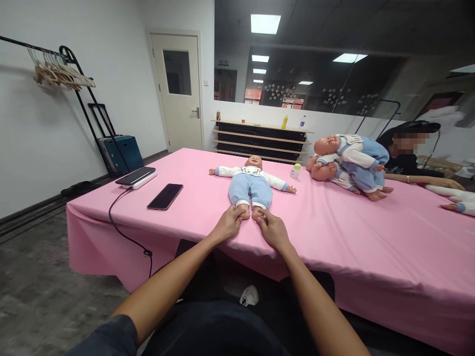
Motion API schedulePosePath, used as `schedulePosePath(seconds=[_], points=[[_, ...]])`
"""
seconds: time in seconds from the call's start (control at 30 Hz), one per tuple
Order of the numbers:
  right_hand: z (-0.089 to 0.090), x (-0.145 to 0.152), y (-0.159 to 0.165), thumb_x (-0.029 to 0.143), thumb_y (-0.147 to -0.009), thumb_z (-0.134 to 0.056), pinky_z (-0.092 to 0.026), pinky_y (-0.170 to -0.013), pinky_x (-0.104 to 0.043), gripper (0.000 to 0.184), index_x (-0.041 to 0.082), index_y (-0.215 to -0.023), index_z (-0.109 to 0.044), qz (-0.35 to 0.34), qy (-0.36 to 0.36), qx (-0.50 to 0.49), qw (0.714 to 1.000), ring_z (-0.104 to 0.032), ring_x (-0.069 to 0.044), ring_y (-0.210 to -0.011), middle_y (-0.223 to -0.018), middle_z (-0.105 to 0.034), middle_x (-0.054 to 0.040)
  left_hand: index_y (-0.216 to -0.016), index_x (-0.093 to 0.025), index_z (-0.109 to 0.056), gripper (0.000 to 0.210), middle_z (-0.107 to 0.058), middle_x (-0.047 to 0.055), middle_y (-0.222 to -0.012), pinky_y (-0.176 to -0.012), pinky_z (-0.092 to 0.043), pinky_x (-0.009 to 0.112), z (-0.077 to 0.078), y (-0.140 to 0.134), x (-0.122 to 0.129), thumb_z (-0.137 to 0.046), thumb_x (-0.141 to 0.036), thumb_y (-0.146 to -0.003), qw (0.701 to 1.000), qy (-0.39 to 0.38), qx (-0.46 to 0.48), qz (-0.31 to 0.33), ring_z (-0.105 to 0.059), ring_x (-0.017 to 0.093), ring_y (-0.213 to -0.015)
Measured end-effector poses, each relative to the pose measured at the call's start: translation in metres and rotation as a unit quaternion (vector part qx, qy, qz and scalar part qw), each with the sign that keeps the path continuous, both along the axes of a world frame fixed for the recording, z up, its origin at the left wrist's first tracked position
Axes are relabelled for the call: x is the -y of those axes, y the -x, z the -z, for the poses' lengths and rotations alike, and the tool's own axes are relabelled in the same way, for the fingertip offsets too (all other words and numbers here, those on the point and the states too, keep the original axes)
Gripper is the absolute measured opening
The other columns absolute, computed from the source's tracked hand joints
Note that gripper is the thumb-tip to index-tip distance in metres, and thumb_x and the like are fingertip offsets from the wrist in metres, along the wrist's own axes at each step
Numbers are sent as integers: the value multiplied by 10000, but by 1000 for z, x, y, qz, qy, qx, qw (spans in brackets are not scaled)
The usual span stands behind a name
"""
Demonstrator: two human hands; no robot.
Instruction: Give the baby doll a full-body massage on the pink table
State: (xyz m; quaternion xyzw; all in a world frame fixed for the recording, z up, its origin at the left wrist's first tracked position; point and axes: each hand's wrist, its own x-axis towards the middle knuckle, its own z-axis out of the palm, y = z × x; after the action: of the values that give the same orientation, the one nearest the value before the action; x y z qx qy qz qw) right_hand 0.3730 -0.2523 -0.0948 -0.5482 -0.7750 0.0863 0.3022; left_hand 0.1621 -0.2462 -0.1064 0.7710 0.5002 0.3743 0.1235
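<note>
A baby doll (250, 185) in a white top and light blue trousers lies face up on the pink tablecloth (200, 173), its arms spread wide and its feet toward me. My left hand (228, 223) is closed around the doll's foot on the left side. Around the other foot, my right hand (273, 228) has its fingers closed in the same way. Both bare feet show only in part between my fingers. Beyond the doll's outstretched right-side arm stands a small bottle (295, 171) with a green cap.
A phone (165, 197) lies left of the doll, and another phone (135, 175) rests on a white block with a cable. Several dolls (352, 160) are piled to the right. A person (404, 148) sits beyond them, one hand near another doll (463, 206).
</note>
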Motion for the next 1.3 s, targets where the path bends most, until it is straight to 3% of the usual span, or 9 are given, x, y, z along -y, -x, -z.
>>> schedulePosePath(seconds=[0.17,0.3,0.47,0.6,0.77,0.93,1.1,1.3], points=[[0,0,1,367,-1027,-361,-441,-782,-275,366,237,-1327,-525,17,1,16,1000,-682,-226,-934,-1093,-718,-83,-1167,-186,-633,335,-591,65,-970,-851,-477,322,-2,-1,1,-471,-139,-878,1000,-12,14,-12,-584,186,-904],[-3,3,3,443,-1013,-390,-411,-693,-258,356,243,-1256,-556,20,9,14,1000,-677,-218,-839,-971,-726,-63,-972,-160,-621,140,-594,55,-902,-759,-467,299,-6,-1,5,-553,-215,-863,999,-11,21,-41,-566,178,-829],[-5,3,4,507,-972,-475,-415,-684,-253,365,300,-1258,-567,13,11,22,1000,-673,-206,-832,-962,-721,-31,-1184,-230,-640,299,-599,49,-961,-825,-483,311,-3,-4,4,-534,-291,-911,1000,-14,15,6,-578,177,-876],[-3,0,4,482,-972,-495,-443,-769,-271,403,353,-1354,-505,-4,-14,40,999,-677,-215,-953,-1136,-699,-25,-1239,-263,-654,343,-593,76,-1015,-911,-477,353,4,-8,-1,-498,-323,-940,999,-25,-30,10,-575,212,-982],[3,-3,4,466,-1013,-410,-443,-756,-284,358,365,-1339,-516,-3,-26,57,998,-685,-222,-924,-1113,-712,-22,-1291,-301,-623,374,-600,88,-1095,-898,-445,371,8,-10,-2,-421,-335,-978,994,-41,-97,-9,-544,219,-981],[5,-3,3,439,-1035,-358,-431,-728,-290,364,354,-1359,-498,-2,-41,68,997,-682,-220,-874,-1108,-717,-31,-1248,-361,-612,356,-628,76,-1040,-850,-380,408,2,-10,6,-366,-317,-994,981,-50,-180,-56,-520,242,-945],[4,-2,4,432,-1029,-376,-432,-716,-288,344,344,-1323,-532,-11,-62,55,996,-651,-208,-844,-1035,-696,-37,-1249,-317,-577,342,-626,82,-1016,-826,-377,400,-1,-14,10,-343,-311,-1000,974,-59,-210,-60,-517,244,-915],[9,-6,4,313,-955,-551,-456,-770,-294,250,272,-1186,-639,-22,-133,33,990,-563,-207,-901,-994,-562,-74,-1144,-233,-606,292,-568,112,-1054,-823,-417,379,-3,-15,13,-361,-269,-990,970,-96,-212,-71,-506,238,-931]])
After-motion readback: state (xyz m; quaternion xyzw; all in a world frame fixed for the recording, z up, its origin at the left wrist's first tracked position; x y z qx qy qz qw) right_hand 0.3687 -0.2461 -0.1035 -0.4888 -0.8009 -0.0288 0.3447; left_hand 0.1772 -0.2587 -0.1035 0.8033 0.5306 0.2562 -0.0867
